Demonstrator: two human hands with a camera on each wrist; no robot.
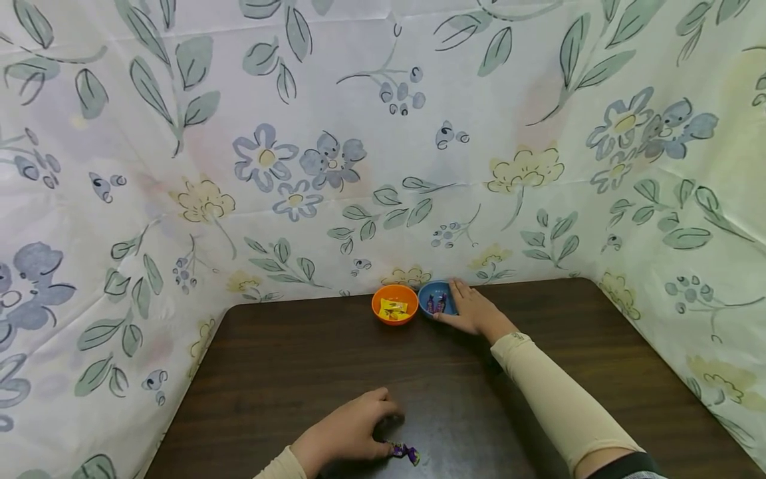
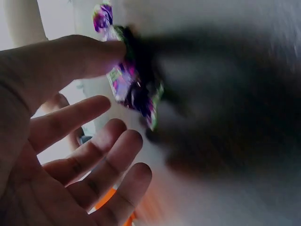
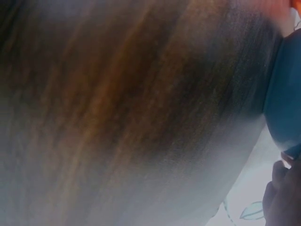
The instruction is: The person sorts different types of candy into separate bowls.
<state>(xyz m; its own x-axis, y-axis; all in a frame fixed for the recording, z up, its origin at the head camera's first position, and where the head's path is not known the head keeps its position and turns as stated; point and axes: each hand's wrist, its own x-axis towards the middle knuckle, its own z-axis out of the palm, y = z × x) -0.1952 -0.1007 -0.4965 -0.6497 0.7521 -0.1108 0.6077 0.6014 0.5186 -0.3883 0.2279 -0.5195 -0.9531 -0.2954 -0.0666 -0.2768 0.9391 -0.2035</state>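
In the head view my left hand (image 1: 353,429) is low over the near part of the table. Its thumb lies against a purple twist-wrapped candy (image 1: 406,453). The left wrist view shows the thumb across the shiny candy (image 2: 129,87), the other fingers loosely spread and apart from it. At the table's far edge my right hand (image 1: 475,311) holds the right side of a small blue bowl (image 1: 423,293), thumb along the near side and fingers along the far right side. Purple-wrapped candies (image 1: 437,304) lie inside. The right wrist view catches only part of the blue bowl (image 3: 287,89) and fingers (image 3: 282,188).
Left of the blue bowl, almost touching it, stands an orange bowl (image 1: 377,307) with yellow-wrapped pieces (image 1: 393,309). A dark wooden table (image 1: 287,372) carries everything. Floral cloth (image 1: 359,133) hangs behind the table and along both sides.
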